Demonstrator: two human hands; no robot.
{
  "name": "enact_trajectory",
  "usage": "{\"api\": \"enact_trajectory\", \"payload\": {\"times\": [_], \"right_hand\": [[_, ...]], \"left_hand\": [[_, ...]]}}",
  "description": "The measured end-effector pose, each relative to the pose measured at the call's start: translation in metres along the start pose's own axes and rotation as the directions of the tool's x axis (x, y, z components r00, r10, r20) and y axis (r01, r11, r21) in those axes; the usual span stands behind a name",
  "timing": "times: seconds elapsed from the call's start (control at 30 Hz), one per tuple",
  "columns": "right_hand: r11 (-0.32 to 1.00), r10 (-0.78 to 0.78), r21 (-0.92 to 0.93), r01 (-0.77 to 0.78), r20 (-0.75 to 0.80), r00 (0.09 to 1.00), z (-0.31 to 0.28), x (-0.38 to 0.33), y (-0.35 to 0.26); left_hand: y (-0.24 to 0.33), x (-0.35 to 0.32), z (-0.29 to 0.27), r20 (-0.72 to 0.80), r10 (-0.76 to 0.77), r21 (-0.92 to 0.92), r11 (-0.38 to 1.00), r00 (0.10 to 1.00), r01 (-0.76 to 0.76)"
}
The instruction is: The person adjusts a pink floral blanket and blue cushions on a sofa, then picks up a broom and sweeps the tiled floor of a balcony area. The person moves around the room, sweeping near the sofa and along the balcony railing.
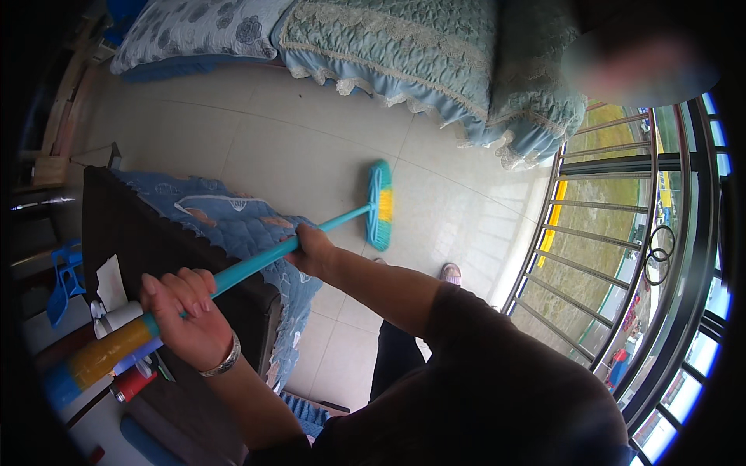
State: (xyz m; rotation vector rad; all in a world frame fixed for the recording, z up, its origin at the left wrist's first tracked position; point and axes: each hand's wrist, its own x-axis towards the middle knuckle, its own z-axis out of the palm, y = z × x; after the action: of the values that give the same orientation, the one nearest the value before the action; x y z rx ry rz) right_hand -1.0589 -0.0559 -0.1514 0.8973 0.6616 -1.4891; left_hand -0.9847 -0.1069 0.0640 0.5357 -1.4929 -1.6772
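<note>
A broom (256,268) with a turquoise handle slants across the middle of the head view. Its brush head (381,205), with green and yellow bristles, is at the floor, beyond my feet. My left hand (190,317), with a bracelet at the wrist, is closed around the upper handle, close to where its yellow and blue end begins. Lower down the same handle, my right hand (312,251) grips it with the fingers wrapped round. The palm side of the right hand is hidden.
A bed (396,46) with a lace-trimmed cover lies along the far side. To the left is a dark sofa-like piece (186,256) under a blue cloth (210,203). A railing (598,202) runs by the window on the right. My shoe (451,272) rests on the tiled floor (287,147).
</note>
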Motion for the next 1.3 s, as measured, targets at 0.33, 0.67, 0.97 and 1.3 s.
{"api": "enact_trajectory", "payload": {"times": [0.33, 0.67, 0.97, 1.3], "right_hand": [[0.996, -0.029, -0.082, 0.037, 0.095, 0.995, 0.020, -0.074, -0.032], [0.986, -0.036, 0.142, 0.089, -0.340, 0.940, -0.089, -0.032, -0.038], [0.981, -0.040, -0.190, 0.044, 0.023, 0.999, 0.077, -0.013, -0.009], [0.963, -0.193, -0.253, 0.087, -0.432, 0.881, -0.056, -0.020, -0.101]], "left_hand": [[0.034, 0.005, -0.005, 0.095, 0.132, -0.141, 0.983, 0.987, -0.118], [-0.064, -0.030, 0.006, -0.129, -0.352, -0.206, 0.924, 0.927, 0.322], [0.021, 0.032, -0.028, -0.058, 0.164, 0.004, 0.986, 0.985, -0.164], [-0.066, -0.036, 0.007, -0.199, -0.336, -0.274, 0.921, 0.921, 0.277]]}}
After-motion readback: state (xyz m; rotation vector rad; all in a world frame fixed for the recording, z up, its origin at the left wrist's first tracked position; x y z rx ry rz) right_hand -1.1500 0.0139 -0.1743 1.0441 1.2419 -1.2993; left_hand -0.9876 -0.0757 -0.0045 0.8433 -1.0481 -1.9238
